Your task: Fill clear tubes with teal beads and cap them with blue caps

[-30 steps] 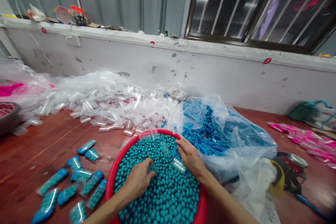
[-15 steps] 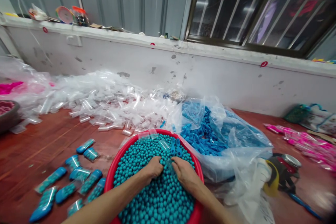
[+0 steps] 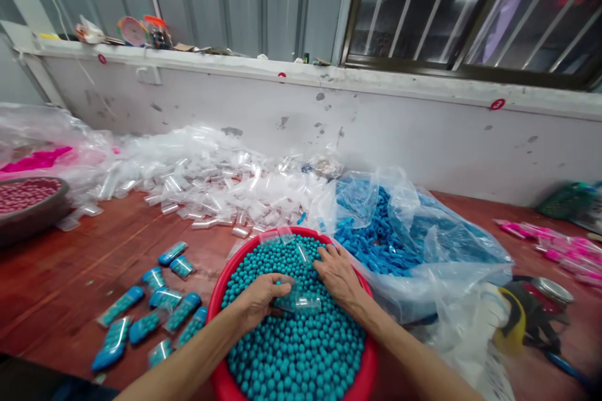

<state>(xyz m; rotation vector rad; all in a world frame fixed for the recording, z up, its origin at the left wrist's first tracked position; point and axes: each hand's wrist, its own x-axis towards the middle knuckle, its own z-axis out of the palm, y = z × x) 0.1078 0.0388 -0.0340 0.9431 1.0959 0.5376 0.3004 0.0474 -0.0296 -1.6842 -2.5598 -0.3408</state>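
A red basin full of small teal balls stands in front of me. My left hand lies on the balls and grips a clear plastic tube that holds a few teal balls. My right hand rests fingers-down on the balls at the basin's far right side, near blue caps and empty clear tubes lying on the heap. Whether it holds anything I cannot tell.
Filled teal tubes with blue caps lie left of the basin on the red-brown table. A pile of empty clear tubes lies behind, a plastic bag of blue caps to the right, a grey bowl of pink balls far left, pink tubes far right.
My hands met at the basin's middle, then parted. The left hand now holds a clear tube partly filled, and the right hand has reached back to the far right of the balls.
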